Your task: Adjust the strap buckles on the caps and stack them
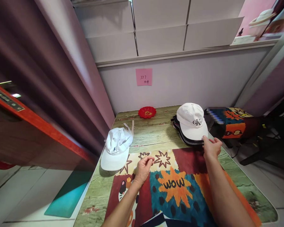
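My right hand (pixel 211 147) is at the front edge of a white cap (pixel 191 118) with dark GK letters, its thumb on the brim and its other fingers curled off to the side. That cap tops a stack of dark caps (pixel 180 134), whose brims show underneath. Over the patterned mat, my left hand (pixel 144 168) has its fingers drawn together, and nothing shows in them. Left of it, apart from the hand, lies a second white cap (pixel 117 146) with a small dark emblem and a loose strap standing up at its back.
The mat (pixel 175 189) covers the near part of a green wood-patterned table (pixel 156 134). A red scalloped dish (pixel 147 112) sits by the wall under a pink note (pixel 144 77). A curtain hangs left, and a stool with a patterned cover (pixel 234 123) stands right.
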`<state>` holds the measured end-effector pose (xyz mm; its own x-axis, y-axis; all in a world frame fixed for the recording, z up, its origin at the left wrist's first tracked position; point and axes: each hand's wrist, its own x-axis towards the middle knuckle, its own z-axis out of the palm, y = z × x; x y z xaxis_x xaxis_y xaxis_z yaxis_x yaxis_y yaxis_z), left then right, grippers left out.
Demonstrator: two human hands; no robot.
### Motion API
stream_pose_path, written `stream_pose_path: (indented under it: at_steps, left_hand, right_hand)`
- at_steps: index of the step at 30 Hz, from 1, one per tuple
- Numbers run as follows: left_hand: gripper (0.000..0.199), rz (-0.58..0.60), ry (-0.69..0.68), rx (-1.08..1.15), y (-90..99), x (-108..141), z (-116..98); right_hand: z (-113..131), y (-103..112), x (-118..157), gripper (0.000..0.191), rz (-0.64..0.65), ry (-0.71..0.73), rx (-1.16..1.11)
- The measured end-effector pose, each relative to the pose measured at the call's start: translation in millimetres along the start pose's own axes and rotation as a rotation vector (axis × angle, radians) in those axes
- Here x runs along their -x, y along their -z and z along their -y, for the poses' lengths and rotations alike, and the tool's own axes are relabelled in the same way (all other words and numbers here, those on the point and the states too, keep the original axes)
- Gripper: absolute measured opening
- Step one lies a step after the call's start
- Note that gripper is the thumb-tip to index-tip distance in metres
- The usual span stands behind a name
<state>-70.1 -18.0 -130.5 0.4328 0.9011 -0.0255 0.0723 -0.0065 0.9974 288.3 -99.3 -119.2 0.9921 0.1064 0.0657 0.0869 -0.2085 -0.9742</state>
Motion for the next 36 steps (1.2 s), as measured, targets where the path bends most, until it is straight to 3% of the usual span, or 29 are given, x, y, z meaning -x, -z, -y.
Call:
stream_pose_path:
  at_steps: [3, 6, 10, 17, 24, 28, 30, 32, 34, 35, 36]
  left_hand:
    - [0.025, -0.006, -0.009, -0.021, -1.3, 0, 0]
    - [0.025, -0.008, -0.018, -0.028, -2.4, 0, 1]
    - [0.027, 0.0, -0.019, -0.027, -1.4, 2, 2]
    - [0.026, 0.005, -0.035, -0.043, -0.8, 3, 3]
    - [0.023, 0.01, -0.058, -0.089, -1.8, 5, 3]
    - [0.021, 0.01, -0.114, -0.176, -1.7, 7, -1]
    - [0.021, -0.001, -0.138, -0.21, -3.6, 9, -2]
    - [0.021, -0.003, -0.165, -0.242, -6.3, 11, -4]
    - [0.023, -0.013, -0.189, -0.281, -6.5, 11, -7]
    - [0.023, -0.029, -0.197, -0.302, -4.1, 9, -10]
    - [0.022, -0.058, -0.201, -0.325, 0.6, 6, -14]
  right_hand:
    - [10, -1, 6, 0.085, -0.116, 0.21, 0.216]
    - [26, -17, 11, 0.1, -0.05, 0.405, 0.373]
    - [32, -42, 13, 0.114, 0.055, 0.434, 0.55]
    - [17, -46, 10, 0.105, 0.123, 0.409, 0.704]
    - [14, -42, 15, 0.107, 0.087, 0.447, 0.627]
    - [25, -43, 38, 0.104, -0.008, 0.63, 0.457]
    - [33, -50, 63, 0.094, 0.081, 0.777, 0.305]
    - [35, -62, 94, 0.079, 0.353, 0.777, 0.101]
    - [30, -79, 124, 0.064, 0.658, 0.51, -0.081]
    - [25, -87, 137, 0.059, 0.764, 0.33, -0.141]
    - [19, -95, 148, 0.058, 0.804, 0.249, -0.161]
